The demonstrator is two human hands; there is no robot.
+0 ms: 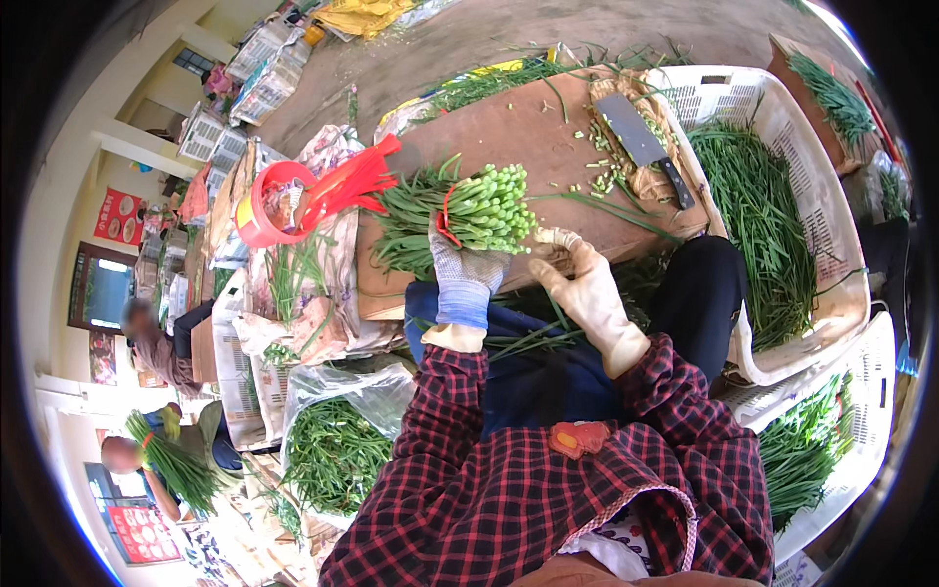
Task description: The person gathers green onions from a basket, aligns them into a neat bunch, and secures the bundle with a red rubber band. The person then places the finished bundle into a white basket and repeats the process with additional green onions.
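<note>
My left hand (469,275), in a grey-and-blue knit glove, grips a bunch of green stalks (491,209), probably garlic chives. A red tie (445,216) goes around the bunch, whose pale cut ends face right. Just right of those ends is my right hand (579,275), in a cream rubber glove, with fingers curled, apart and holding nothing visible. Both hands are at the near edge of a brown board (513,139). At the board's right end a cleaver (638,139) with a black handle lies on crumpled brown material, among chopped stem ends (605,176).
A red tub (257,216) with red strips (359,180) stands left of the board. White crates (829,213) of greens stand on the right. A clear bag (308,389) of greens is at lower left. Beyond it, a person holds another tied bunch (172,458).
</note>
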